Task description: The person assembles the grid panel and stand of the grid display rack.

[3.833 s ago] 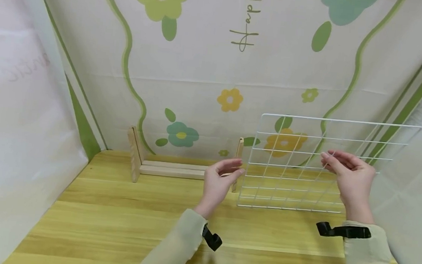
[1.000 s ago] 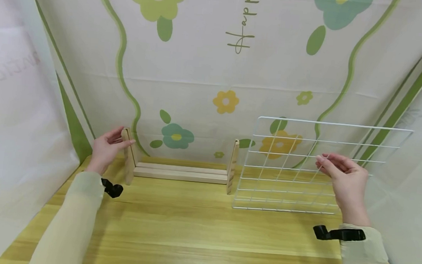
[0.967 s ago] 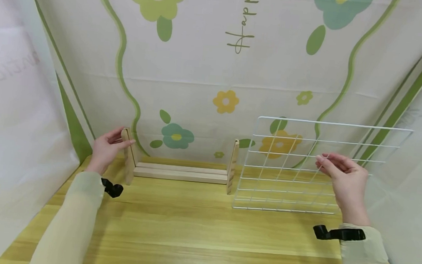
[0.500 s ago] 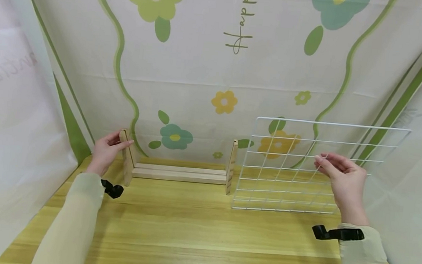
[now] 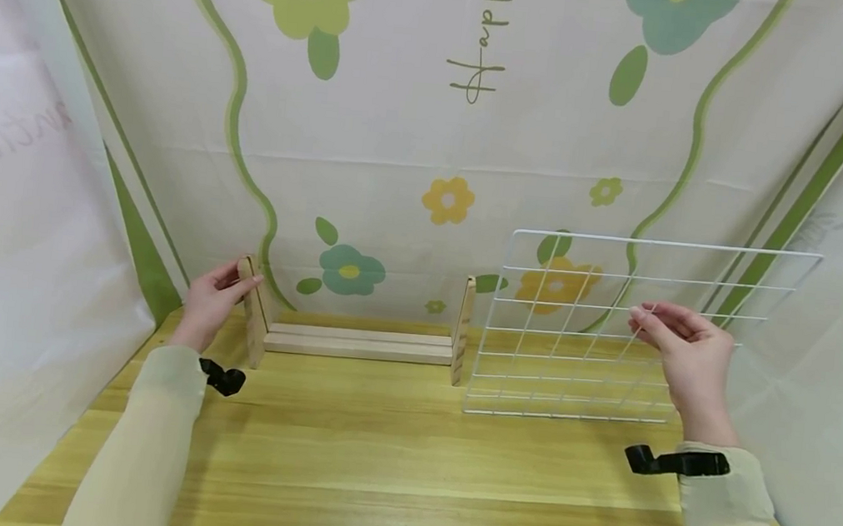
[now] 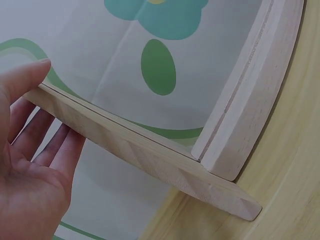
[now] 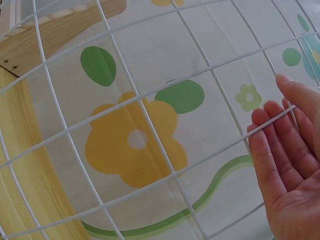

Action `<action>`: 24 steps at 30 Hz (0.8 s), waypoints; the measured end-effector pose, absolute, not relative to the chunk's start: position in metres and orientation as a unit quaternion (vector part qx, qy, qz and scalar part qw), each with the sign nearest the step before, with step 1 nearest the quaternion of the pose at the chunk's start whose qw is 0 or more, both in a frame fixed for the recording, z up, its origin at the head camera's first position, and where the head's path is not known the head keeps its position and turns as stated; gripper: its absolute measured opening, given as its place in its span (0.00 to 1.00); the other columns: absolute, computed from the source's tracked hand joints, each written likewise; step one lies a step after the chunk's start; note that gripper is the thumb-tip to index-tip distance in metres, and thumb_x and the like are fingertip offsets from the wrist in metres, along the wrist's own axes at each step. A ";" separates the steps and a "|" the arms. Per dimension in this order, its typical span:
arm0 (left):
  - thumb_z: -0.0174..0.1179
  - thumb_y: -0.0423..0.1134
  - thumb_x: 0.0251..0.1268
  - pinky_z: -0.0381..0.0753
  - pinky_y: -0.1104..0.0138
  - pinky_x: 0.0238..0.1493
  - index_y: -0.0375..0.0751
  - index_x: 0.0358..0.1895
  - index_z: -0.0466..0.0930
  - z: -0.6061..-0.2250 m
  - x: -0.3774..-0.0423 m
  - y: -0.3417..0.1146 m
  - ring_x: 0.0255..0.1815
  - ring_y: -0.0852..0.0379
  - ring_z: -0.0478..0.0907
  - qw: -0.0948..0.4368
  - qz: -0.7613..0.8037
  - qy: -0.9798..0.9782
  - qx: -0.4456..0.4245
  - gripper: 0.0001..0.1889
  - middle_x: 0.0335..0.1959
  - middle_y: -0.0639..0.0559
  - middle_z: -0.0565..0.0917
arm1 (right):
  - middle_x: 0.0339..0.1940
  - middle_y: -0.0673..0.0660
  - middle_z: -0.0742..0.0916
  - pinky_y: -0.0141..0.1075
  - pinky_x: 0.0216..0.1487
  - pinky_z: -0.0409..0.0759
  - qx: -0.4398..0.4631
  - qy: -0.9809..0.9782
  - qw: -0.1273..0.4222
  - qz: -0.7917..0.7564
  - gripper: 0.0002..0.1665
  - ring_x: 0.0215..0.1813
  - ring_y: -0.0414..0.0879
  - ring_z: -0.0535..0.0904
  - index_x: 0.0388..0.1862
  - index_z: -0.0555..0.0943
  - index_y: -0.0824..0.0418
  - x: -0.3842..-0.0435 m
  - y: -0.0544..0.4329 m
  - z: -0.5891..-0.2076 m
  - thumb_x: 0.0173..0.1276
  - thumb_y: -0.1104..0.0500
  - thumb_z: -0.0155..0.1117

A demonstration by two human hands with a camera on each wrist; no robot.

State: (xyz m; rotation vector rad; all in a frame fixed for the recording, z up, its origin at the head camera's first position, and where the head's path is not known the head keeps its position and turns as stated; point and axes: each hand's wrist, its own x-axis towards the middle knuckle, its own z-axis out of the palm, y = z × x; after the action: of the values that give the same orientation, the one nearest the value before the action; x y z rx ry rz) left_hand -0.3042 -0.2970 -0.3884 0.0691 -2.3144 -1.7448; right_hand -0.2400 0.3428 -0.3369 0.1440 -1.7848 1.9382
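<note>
A pale wooden stand, two slotted uprights joined by a low double rail, sits toward the back of the table. My left hand grips the top of its left upright. In the left wrist view, the thumb lies over one side of this upright and the fingers reach behind it. To the right, my right hand holds a white wire grid panel upright, its lower edge close to the tabletop. In the right wrist view, thumb and fingers close around a wire near a crossing.
The stand's right upright is just left of the grid's near edge. Behind them hangs a flower-printed cloth, with more pale cloth at both sides. Bare wood-grain tabletop stretches in front.
Several seconds ago the left hand was between the right upright and the grid's left edge; it has moved left and grips the left upright. The right hand keeps holding the grid in place.
</note>
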 end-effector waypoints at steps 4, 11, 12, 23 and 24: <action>0.62 0.54 0.73 0.76 0.66 0.62 0.40 0.80 0.57 -0.389 -0.303 -0.298 0.72 0.43 0.65 0.118 -0.596 -0.794 0.023 0.41 0.75 0.38 0.65 | 0.38 0.55 0.91 0.33 0.40 0.85 0.055 -0.651 0.249 0.715 0.19 0.36 0.44 0.89 0.48 0.84 0.76 -0.241 0.343 -0.337 0.62 0.67 0.77; 0.62 0.54 0.73 0.77 0.73 0.57 0.42 0.80 0.57 -0.392 -0.306 -0.300 0.71 0.46 0.66 0.114 -0.598 -0.793 0.014 0.40 0.75 0.38 0.65 | 0.38 0.56 0.91 0.33 0.40 0.85 0.053 -0.648 0.247 0.719 0.18 0.36 0.44 0.89 0.48 0.84 0.75 -0.242 0.345 -0.337 0.61 0.67 0.77; 0.62 0.54 0.73 0.77 0.73 0.57 0.42 0.80 0.57 -0.392 -0.306 -0.300 0.71 0.46 0.67 0.113 -0.599 -0.792 0.013 0.40 0.75 0.38 0.66 | 0.38 0.56 0.91 0.34 0.40 0.85 0.053 -0.646 0.247 0.720 0.18 0.36 0.44 0.89 0.48 0.84 0.75 -0.242 0.346 -0.337 0.61 0.68 0.77; 0.62 0.53 0.73 0.77 0.76 0.53 0.42 0.79 0.60 -0.393 -0.306 -0.300 0.67 0.54 0.70 0.121 -0.602 -0.789 0.012 0.38 0.74 0.39 0.68 | 0.38 0.57 0.91 0.34 0.40 0.85 0.060 -0.632 0.256 0.729 0.18 0.35 0.45 0.89 0.48 0.84 0.76 -0.244 0.350 -0.337 0.61 0.69 0.77; 0.62 0.53 0.73 0.77 0.76 0.54 0.43 0.79 0.60 -0.393 -0.305 -0.300 0.67 0.53 0.70 0.121 -0.602 -0.789 0.013 0.38 0.74 0.39 0.68 | 0.38 0.57 0.90 0.34 0.40 0.85 0.060 -0.631 0.256 0.729 0.17 0.35 0.45 0.89 0.48 0.84 0.76 -0.244 0.350 -0.338 0.61 0.70 0.76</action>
State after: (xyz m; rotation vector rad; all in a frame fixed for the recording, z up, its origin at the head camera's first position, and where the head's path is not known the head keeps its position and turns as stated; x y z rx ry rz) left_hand -0.3054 -0.2998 -0.3931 0.0366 -2.3044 -1.7599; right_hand -0.2438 0.3501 -0.3377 0.1635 -1.7137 1.9794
